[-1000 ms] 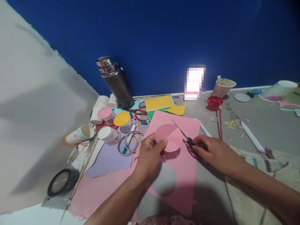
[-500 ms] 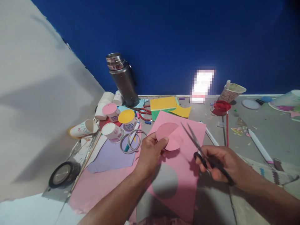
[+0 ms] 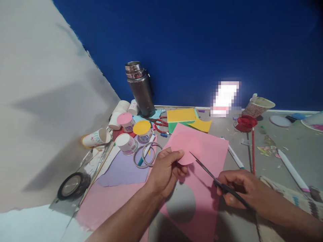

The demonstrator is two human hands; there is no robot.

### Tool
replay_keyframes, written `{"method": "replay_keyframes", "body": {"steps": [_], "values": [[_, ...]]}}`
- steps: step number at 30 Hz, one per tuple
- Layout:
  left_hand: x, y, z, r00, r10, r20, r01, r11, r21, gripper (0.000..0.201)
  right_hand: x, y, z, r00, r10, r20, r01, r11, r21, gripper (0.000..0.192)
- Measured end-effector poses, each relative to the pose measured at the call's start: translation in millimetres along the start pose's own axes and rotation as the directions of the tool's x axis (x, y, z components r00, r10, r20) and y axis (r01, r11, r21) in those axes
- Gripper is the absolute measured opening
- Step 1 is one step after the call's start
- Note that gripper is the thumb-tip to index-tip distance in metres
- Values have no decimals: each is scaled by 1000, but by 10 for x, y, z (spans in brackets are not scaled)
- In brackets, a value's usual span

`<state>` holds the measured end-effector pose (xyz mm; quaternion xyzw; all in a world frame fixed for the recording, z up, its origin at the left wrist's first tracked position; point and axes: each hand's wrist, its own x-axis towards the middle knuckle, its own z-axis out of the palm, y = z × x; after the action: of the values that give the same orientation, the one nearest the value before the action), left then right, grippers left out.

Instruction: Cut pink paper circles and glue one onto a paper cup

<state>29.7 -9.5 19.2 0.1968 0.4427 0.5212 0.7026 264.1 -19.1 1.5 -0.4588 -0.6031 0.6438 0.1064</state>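
Observation:
My left hand [image 3: 165, 169] pinches a pink paper circle [image 3: 187, 152] by its left edge, a little above a large pink sheet [image 3: 207, 188]. That sheet has a round hole cut in it [image 3: 180, 206]. My right hand [image 3: 241, 192] grips small black scissors [image 3: 209, 173]. Their blades are closed and the tip meets the circle's lower right edge.
A steel flask [image 3: 140, 89] stands against the blue wall. Paper cups [image 3: 126, 143], some capped with pink and yellow discs, tape rings [image 3: 146, 154], a black tape roll [image 3: 73, 185], red scissors [image 3: 158, 123], yellow and green card [image 3: 181, 117], a red lid [image 3: 244, 122] and pens [image 3: 292, 169] lie about.
The right hand lifted the scissors away from the circle, opened the blades, then closed them and brought the tip back to the circle's edge. The left hand tilted the circle flatter.

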Motion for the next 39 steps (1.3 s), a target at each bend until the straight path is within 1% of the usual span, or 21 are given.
{"method": "replay_keyframes", "body": {"steps": [5, 9, 16, 19, 24, 27, 33, 39], "values": [[-32, -7, 1, 998, 53, -21, -51, 993, 107, 25, 13, 11, 20, 1000, 24, -18, -24, 1000, -9, 42], [-32, -22, 3, 997, 76, 3, -75, 984, 160, 23, 33, -28, 51, 1000, 22, 11, -22, 1000, 23, 46], [-61, -28, 38, 1000, 4, 27, -9, 978, 210, 21, 37, -86, 65, 999, -26, 47, 19, 991, 136, 63], [-82, -32, 60, 999, -10, 44, 1, 978, 209, 20, 45, -60, 72, 998, -31, 54, 24, 990, 136, 66], [-77, -57, 63, 997, -27, 75, 12, 983, 184, 21, 54, -13, 97, 999, -30, 43, 24, 989, 148, 65], [-72, -68, 60, 997, -31, 75, 16, 982, 186, 21, 53, -19, 108, 998, -31, 46, 23, 985, 170, 63], [-73, -72, 65, 996, -32, 81, 15, 980, 197, 21, 52, -21, 115, 999, -13, 29, 8, 987, 161, 59], [-80, -62, 68, 996, -47, 72, 32, 981, 192, 22, 64, 78, 126, 999, -34, 11, 32, 985, 167, 56]]}}
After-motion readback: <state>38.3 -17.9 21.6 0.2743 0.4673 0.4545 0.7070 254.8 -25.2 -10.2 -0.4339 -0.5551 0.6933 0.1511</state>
